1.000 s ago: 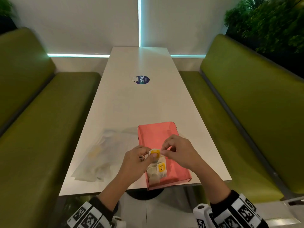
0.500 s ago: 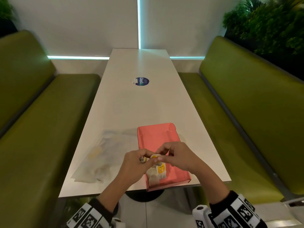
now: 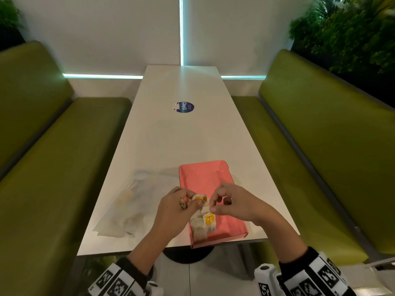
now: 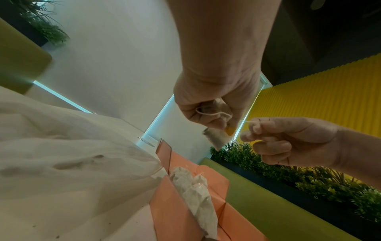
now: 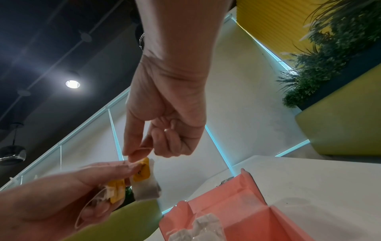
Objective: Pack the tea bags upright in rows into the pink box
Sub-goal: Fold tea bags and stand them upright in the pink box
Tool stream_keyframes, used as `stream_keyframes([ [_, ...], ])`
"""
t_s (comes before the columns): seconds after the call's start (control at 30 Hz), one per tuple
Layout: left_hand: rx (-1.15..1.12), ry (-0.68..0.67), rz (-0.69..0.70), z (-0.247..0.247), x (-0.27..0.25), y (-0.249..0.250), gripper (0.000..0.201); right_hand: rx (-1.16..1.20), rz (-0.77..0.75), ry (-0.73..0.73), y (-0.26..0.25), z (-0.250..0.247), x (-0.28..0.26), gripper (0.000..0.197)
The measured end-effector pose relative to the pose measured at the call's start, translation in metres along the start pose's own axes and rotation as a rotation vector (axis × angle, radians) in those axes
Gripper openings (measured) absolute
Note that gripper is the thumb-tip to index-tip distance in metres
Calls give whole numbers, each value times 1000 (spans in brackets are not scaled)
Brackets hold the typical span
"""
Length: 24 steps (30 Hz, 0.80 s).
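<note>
The open pink box (image 3: 203, 178) lies at the table's near edge, with several tea bags (image 3: 202, 227) standing at its near left corner, one showing a yellow tag. Just above them my left hand (image 3: 192, 200) grips a tea bag (image 3: 199, 198) with a yellow tag. In the right wrist view a second yellow tag (image 5: 117, 189) shows deeper in that hand. My right hand (image 3: 211, 205) pinches this tea bag's thin string between thumb and forefinger, a little to the bag's right. In the left wrist view the tea bag (image 4: 216, 138) hangs from my left hand (image 4: 214, 120), above the pink box (image 4: 171, 212).
A crumpled clear plastic bag (image 3: 128, 201) lies on the white table (image 3: 181, 135) left of the box. A round blue sticker (image 3: 185, 107) sits farther back. Green benches (image 3: 310, 146) run along both sides, with plants behind the right one.
My hands were pressed together over the box. The right hand has now drawn a little to the right, holding the string stretched from the tea bag in my left hand.
</note>
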<state>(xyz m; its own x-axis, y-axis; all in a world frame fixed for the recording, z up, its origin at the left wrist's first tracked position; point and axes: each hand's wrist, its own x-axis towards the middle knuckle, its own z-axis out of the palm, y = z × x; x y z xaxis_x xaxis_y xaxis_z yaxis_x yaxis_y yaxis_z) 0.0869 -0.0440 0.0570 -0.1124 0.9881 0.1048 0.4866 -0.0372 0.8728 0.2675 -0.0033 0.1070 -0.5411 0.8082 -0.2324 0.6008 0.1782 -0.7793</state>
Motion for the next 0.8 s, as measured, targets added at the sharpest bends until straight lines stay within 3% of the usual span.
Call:
stream_keyframes([
  [0.07,-37,22,-5,1,0,4,7,20,47,-41,-1,2,0,15],
  [0.2,-101,79,13,4,-3,6,4,53,166,101,-1,9,4,31],
  [0.33,-72,140,81,9,-6,3,6,-47,229,203,-2,17,9,24],
  [0.47,-94,186,179,16,-11,8,29,-82,205,272,-1,24,13,16],
  [0.6,-156,208,205,21,-13,10,37,-83,178,297,-1,28,14,22],
  [0.8,-262,202,119,22,-13,9,29,264,207,187,-8,26,7,8],
])
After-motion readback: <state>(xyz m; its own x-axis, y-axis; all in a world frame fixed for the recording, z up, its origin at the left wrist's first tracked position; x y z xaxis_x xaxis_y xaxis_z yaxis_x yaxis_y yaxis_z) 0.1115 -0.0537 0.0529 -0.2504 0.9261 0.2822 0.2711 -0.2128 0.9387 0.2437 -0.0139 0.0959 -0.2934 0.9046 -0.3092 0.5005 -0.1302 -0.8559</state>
